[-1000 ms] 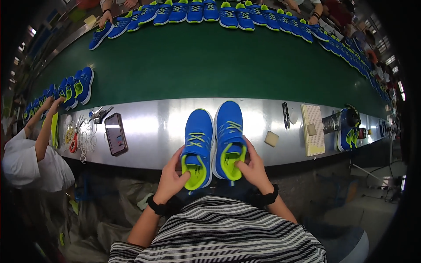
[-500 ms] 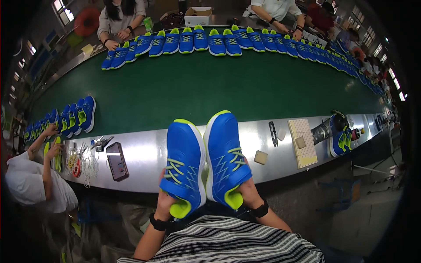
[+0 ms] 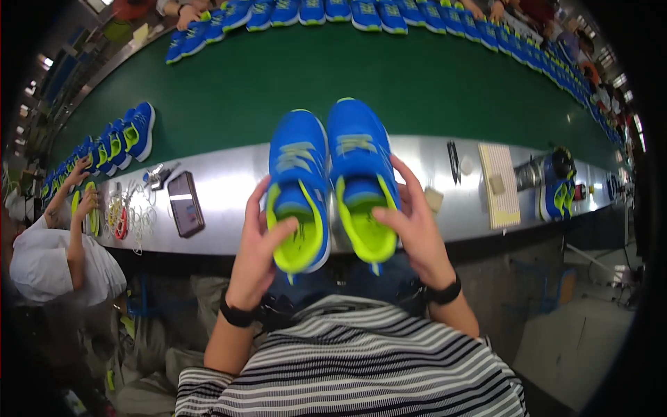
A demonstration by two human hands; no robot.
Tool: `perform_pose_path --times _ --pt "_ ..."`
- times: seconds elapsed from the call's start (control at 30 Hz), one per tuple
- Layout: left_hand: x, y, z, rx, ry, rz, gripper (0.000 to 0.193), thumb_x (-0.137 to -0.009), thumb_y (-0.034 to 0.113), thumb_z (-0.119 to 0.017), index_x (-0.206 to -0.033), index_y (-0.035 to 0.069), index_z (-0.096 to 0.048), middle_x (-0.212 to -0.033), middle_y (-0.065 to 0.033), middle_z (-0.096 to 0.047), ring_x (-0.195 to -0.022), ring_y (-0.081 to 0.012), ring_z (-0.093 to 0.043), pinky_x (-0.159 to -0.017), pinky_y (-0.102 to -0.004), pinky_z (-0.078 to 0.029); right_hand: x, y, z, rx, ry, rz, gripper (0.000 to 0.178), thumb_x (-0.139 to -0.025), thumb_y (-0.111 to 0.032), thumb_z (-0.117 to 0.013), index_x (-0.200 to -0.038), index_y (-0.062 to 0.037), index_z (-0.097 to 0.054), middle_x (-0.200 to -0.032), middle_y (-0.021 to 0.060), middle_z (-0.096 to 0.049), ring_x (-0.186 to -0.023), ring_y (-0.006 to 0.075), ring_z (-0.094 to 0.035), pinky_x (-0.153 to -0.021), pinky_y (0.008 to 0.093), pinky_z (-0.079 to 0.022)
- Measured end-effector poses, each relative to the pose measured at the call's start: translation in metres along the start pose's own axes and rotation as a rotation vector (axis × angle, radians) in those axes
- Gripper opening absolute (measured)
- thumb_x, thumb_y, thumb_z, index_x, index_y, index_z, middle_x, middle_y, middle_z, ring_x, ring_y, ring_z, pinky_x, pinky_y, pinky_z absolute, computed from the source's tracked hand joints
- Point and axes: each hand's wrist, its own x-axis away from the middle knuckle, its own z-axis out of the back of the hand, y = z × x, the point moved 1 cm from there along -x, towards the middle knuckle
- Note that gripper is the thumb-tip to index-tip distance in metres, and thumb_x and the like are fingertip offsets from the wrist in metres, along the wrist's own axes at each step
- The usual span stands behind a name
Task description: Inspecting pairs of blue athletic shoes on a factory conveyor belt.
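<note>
Two blue sneakers with lime-green linings and pale laces are held side by side in front of me, toes pointing away and openings facing me. My left hand [image 3: 258, 254] grips the left sneaker [image 3: 297, 160], thumb inside the heel opening and fingers along its outer side. My right hand [image 3: 417, 233] holds the right sneaker [image 3: 358, 149] the same way, thumb over the inner edge of the collar. Both shoes hang over the near edge of the metal ledge [image 3: 236, 187], heels toward my body.
A green belt [image 3: 229, 90] lies beyond the ledge, with a row of blue sneakers [image 3: 313, 12] along its far side. On the ledge lie a phone [image 3: 186, 203], thread snips [image 3: 454, 162], a ruled paper pad [image 3: 500, 187] and tangled cords [image 3: 135, 212]. At left, a co-worker [image 3: 66, 260] handles shoes.
Both sneakers have tilted and turned so their openings and insoles now show. My thumbs have come into view inside them. The whole view has shifted, bringing the ledge higher in the picture.
</note>
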Motion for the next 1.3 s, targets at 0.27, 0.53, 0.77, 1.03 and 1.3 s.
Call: perform_pose_path --times 0.27,0.53,0.77,1.03,1.3 --pt "0.003 -0.030 0.003 0.010 0.071 0.088 0.066 -0.091 0.012 -0.060 -0.144 0.009 -0.022 -0.130 -0.0134 -0.048 -0.120 -0.0236 -0.052 -0.098 -0.0356 -0.045 -0.003 0.032 0.005 -0.188 -0.077 -0.098 0.077 -0.085 -0.007 -0.065 -0.150 -0.0070 -0.024 -0.118 0.0145 -0.051 -0.108 0.0199 -0.057 -0.094 0.0306 -0.045" --pt "-0.046 -0.041 0.082 -0.959 0.085 -0.171 0.032 -0.098 0.024 -0.054 -0.120 0.001 -0.059 -0.115 -0.0177 -0.056 -0.100 -0.0249 -0.058 -0.088 -0.0332 -0.046 0.007 0.061 0.048 0.849 -0.016 0.162 0.071 -0.075 -0.019 -0.074 -0.139 -0.0055 -0.046 -0.122 0.0189 -0.049 -0.115 0.0338 -0.048 -0.099 0.0374 -0.040" --pt "-0.130 -0.044 0.054 -1.097 -0.061 -0.251 0.042 -0.090 0.035 -0.066 -0.110 -0.002 -0.058 -0.103 -0.0170 -0.059 -0.093 -0.0230 -0.059 -0.081 -0.0294 -0.049 0.019 0.020 0.006 1.008 0.080 0.389 0.057 -0.075 -0.024 -0.077 -0.126 -0.0079 -0.057 -0.128 0.0146 -0.046 -0.120 0.0326 -0.045 -0.100 0.0426 -0.036" --pt "-0.035 -0.006 0.016 -0.336 -0.275 -0.289 0.043 -0.087 0.016 -0.072 -0.116 0.005 -0.042 -0.110 -0.0109 -0.060 -0.101 -0.0149 -0.059 -0.084 -0.0277 -0.050 -0.011 -0.020 -0.031 0.786 -0.037 0.729 0.026 -0.077 -0.012 -0.074 -0.102 -0.0091 -0.066 -0.100 0.0050 -0.060 -0.095 0.0264 -0.056 -0.084 0.0378 -0.040" --pt "0.003 0.016 0.006 -0.227 -0.295 -0.310 0.059 -0.082 0.036 -0.076 -0.114 0.005 -0.038 -0.115 -0.0211 -0.061 -0.107 -0.0254 -0.061 -0.091 -0.0363 -0.050 0.002 -0.049 -0.052 0.732 -0.253 0.916 0.031 -0.072 -0.005 -0.071 -0.102 -0.0076 -0.065 -0.096 0.0059 -0.060 -0.088 0.0242 -0.058 -0.076 0.0347 -0.042"
